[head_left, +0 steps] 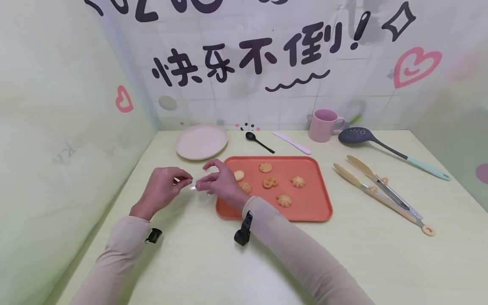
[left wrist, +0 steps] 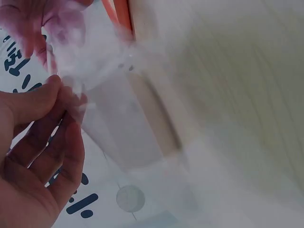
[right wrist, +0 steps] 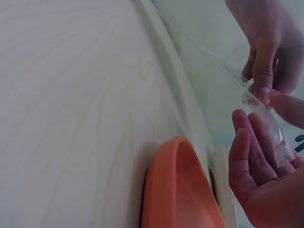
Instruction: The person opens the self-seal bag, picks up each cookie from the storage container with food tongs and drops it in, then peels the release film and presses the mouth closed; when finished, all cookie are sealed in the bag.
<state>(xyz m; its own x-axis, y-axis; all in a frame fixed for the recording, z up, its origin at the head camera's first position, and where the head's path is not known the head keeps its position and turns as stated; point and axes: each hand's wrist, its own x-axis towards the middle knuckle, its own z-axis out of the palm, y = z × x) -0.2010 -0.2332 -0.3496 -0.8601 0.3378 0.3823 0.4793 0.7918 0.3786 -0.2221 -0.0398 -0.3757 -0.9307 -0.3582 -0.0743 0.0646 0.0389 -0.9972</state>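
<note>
A clear plastic bag (left wrist: 118,114), thin and see-through, hangs between my hands above the table, left of the orange tray (head_left: 310,207). My left hand (head_left: 162,188) pinches its edge between thumb and fingertips. On the other side my right hand (head_left: 225,182) holds the film with curled fingers and thumb, close to the left fingertips. In the right wrist view, a folded strip of the bag (right wrist: 273,129) runs between the right thumb and fingers. Several cookies (head_left: 284,200) lie spread on the tray; the right hand and forearm cover its left part.
Behind my hands lies a pink plate (head_left: 201,142). Along the back are a black spoon (head_left: 259,142), a pink knife (head_left: 292,142) and a pink mug (head_left: 322,127). To the right lie a slotted spoon (head_left: 389,148) and tongs (head_left: 381,197). Walls enclose the back and sides.
</note>
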